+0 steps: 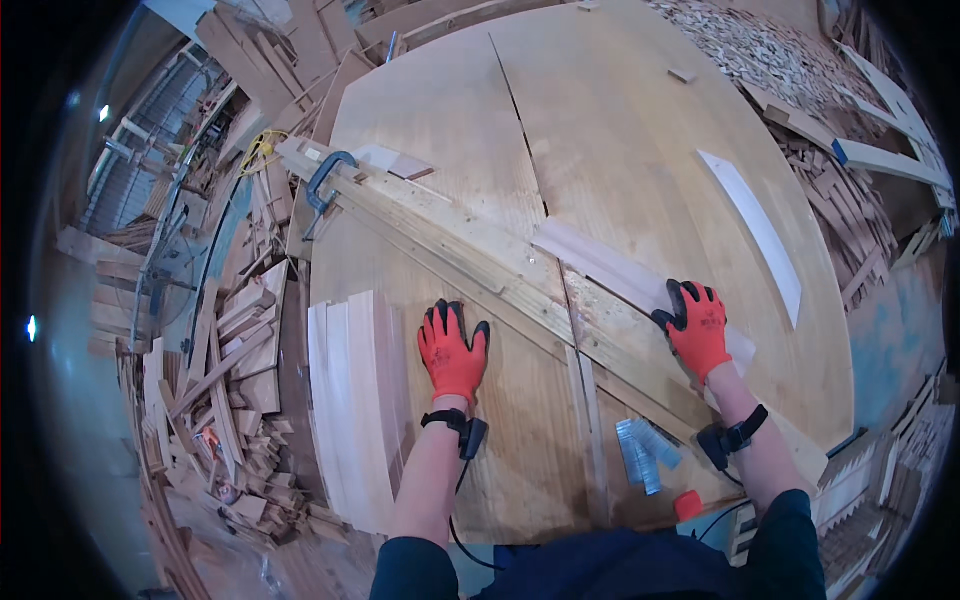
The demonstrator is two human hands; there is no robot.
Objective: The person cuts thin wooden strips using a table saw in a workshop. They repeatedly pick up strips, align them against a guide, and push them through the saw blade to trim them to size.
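My left hand (452, 350), in an orange and black glove, lies flat with fingers spread on the plywood worktable (440, 120), just below a long wooden fence rail (480, 250) that runs diagonally across it. My right hand (696, 326), gloved the same way, presses down on a thin pale wood strip (605, 268) lying along the far side of the rail. A blue clamp (325, 185) pins the rail's far left end to the table.
A stack of pale boards (350, 400) lies left of my left hand. Another pale strip (755, 230) rests at right. Grey staple strips (645, 455) and a red cap (687, 505) sit near the front edge. Scrap wood piles surround the table.
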